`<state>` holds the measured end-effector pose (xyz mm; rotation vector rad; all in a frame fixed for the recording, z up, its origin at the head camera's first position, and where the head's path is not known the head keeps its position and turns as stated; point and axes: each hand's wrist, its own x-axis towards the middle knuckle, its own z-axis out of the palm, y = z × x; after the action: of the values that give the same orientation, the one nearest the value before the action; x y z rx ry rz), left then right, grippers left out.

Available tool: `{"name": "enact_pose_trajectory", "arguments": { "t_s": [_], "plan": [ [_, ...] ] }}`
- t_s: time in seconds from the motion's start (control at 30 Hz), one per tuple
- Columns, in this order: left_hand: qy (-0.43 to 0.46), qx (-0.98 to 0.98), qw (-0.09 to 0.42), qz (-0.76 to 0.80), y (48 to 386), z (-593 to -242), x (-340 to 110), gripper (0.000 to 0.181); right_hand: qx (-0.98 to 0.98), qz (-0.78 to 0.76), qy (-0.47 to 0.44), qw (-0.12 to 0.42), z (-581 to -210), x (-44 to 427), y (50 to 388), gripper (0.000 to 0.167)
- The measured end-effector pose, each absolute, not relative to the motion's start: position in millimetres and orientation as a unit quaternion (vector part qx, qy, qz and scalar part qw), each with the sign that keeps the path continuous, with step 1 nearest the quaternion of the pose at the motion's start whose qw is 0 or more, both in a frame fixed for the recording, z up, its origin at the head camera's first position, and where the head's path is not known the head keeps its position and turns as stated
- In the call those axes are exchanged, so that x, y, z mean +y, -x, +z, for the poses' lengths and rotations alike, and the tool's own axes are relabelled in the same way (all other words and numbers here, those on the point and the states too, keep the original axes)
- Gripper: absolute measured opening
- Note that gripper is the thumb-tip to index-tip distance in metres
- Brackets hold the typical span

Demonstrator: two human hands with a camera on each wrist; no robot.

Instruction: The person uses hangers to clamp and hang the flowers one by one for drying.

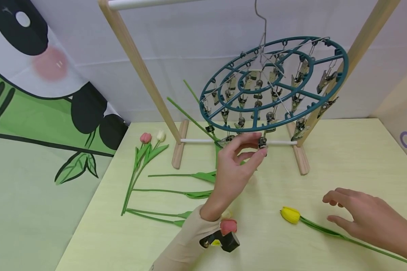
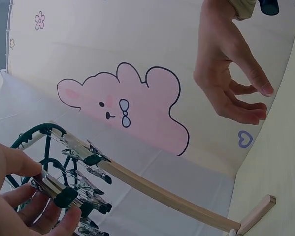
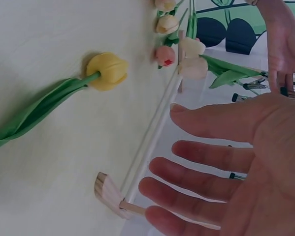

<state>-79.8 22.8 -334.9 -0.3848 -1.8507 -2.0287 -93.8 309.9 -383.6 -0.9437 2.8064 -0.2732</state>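
Pale yellow worktop [image 1: 342, 158] stretches back to a wooden stand [image 1: 140, 67] near its far edge, where a round teal clip hanger [image 1: 300, 92] hangs at a tilt. On the near right part of the surface lies a yellow tulip [image 1: 290, 215], its long axis slanting: the blossom points toward the left edge and slightly toward the far one, the stem runs toward the near right corner. The right hand [image 1: 369, 214] is clearly the nearer, just beyond the stem and right of the blossom, fingers loosely extended and holding nothing; the right wrist view shows a gap between them. Well apart, toward the far edge, the left hand [image 1: 235, 165] pinches a metal clip [image 1: 262, 143] below the hanger's near rim; from that clip, the tulip lies nearward and to the right.
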Motion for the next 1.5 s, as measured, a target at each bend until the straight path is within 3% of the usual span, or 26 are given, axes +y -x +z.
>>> {"name": "enact_pose_trajectory", "arguments": {
  "t_s": [0.23,0.8,1.1,1.5],
  "plan": [
    [0.131,-0.655,0.178,-0.722,78,-336,21,0.032,0.939,-0.088,0.309,0.126,-398,317,96,0.030],
    [0.128,-0.661,0.173,-0.719,75,-335,16,0.030,0.934,-0.086,0.310,0.157,-426,335,98,0.032],
    [0.131,-0.665,0.172,-0.715,74,-335,14,0.030,0.928,-0.085,0.298,0.208,-441,344,100,0.033],
    [0.133,-0.665,0.167,-0.716,73,-334,12,0.030,0.936,-0.067,0.295,0.183,-462,354,87,0.033]
  ]
}}
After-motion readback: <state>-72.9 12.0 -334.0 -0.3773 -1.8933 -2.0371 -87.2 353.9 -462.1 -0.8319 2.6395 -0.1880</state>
